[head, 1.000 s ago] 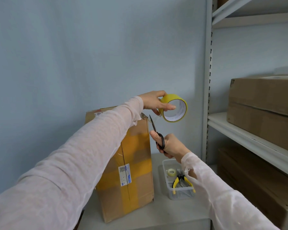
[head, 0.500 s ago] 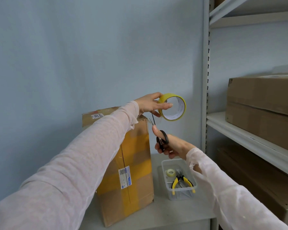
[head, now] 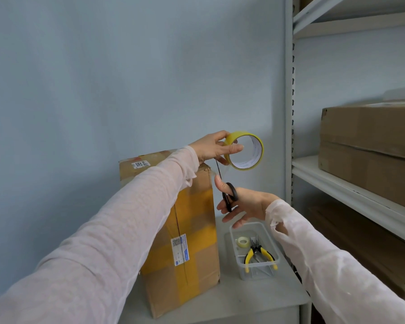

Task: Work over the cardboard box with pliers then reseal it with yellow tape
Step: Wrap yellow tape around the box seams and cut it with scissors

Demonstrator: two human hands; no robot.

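A tall cardboard box (head: pixel 192 235) stands upright on a grey table, with yellow tape strips across its front and a white label. My left hand (head: pixel 212 148) holds the yellow tape roll (head: pixel 244 150) in the air above the box's top right corner. A short clear stretch of tape runs down from the roll to that corner. My right hand (head: pixel 242 204) grips black-handled scissors (head: pixel 228 195), blades pointing up at the tape just below the roll. Yellow-handled pliers (head: pixel 257 254) lie in a clear plastic bin.
The clear bin (head: pixel 270 271) sits right of the box and also holds a small clear tape roll (head: pixel 243 242). A grey metal shelf rack (head: pixel 290 113) stands at right with large cardboard boxes (head: pixel 369 146) on its shelves. A blue wall is behind.
The scissors' blades have risen closer to the tape under the roll. My right hand's fingers have spread on the handles. The view has shifted slightly down and left.
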